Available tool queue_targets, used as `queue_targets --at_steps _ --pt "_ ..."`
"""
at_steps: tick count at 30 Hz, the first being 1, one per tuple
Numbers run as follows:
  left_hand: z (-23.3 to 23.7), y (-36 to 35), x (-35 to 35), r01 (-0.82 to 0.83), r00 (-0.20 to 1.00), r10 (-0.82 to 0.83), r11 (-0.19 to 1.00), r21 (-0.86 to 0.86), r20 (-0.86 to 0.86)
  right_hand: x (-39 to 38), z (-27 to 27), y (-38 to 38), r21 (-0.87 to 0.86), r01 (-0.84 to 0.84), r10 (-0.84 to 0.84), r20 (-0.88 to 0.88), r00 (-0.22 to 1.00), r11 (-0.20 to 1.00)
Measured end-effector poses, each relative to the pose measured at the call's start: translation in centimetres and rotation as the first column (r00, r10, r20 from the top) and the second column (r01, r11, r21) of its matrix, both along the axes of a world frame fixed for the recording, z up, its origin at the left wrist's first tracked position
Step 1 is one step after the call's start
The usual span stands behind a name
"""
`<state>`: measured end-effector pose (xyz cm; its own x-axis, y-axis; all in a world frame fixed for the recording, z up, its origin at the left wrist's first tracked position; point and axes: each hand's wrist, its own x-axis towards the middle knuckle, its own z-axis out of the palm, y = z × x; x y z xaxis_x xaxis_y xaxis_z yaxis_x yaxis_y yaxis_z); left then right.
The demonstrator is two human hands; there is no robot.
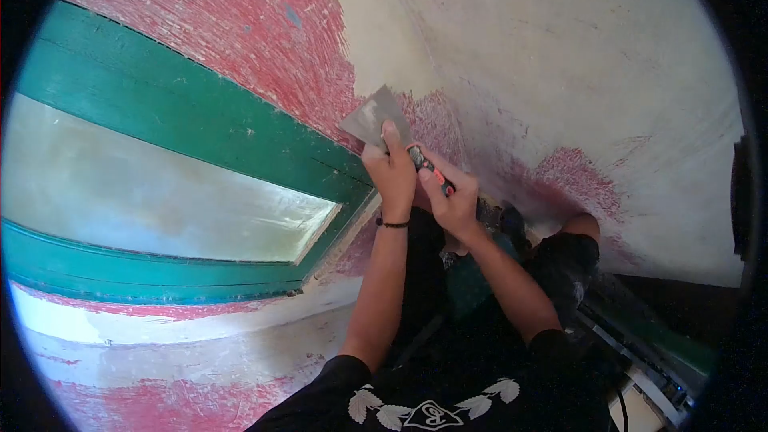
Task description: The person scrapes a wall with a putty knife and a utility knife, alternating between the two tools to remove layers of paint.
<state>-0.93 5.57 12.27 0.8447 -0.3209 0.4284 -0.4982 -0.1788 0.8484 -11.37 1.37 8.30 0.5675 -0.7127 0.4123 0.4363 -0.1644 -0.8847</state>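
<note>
A wide metal scraper with a black and red handle lies against the wall at the edge of the red paint. My right hand is closed around its handle. My left hand presses on the blade near the handle, with the thumb laid on the metal and the other fingers mostly hidden behind it. Pale bare wall borders the red paint just above the blade. The green frame is close to my left hand, on its left.
A glass pane sits in the green frame at the left. Another red patch marks the pale wall at the right. My legs are below my hands. A metal rail and a dark cable are at the lower right.
</note>
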Motion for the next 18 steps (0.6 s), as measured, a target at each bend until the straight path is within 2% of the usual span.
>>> queue_targets --at_steps 3,6,9,12,15,18 --pt "-0.6 -2.0 -0.3 -0.045 0.997 0.057 0.976 -0.213 0.049 -0.1 0.5 -0.8 0.023 0.006 -0.007 0.018 1.000 1.000" --pt "-0.2 -1.6 -0.9 -0.044 0.997 0.055 0.975 -0.217 0.046 -0.1 -0.4 -0.4 -0.001 0.033 -0.033 -0.033 0.999 0.999" --pt "-1.5 -0.5 -0.4 -0.042 0.999 0.036 0.965 -0.260 -0.027 0.2 -0.8 1.0 -0.003 0.059 -0.058 0.014 0.998 0.998" --pt "-0.9 0.5 -0.5 0.002 0.996 -0.019 0.981 -0.193 -0.088 1.0 -1.0 1.7 -0.006 0.090 -0.089 0.073 0.993 0.996" --pt "0.0 0.2 0.5 0.003 0.999 -0.004 1.000 0.018 0.053 0.3 0.6 0.7 0.078 0.004 -0.006 0.020 1.000 0.997" --pt "0.1 -1.5 0.4 0.026 1.000 -0.026 0.991 -0.133 0.004 0.5 0.3 -0.5 0.010 0.046 -0.046 0.005 0.999 0.999"
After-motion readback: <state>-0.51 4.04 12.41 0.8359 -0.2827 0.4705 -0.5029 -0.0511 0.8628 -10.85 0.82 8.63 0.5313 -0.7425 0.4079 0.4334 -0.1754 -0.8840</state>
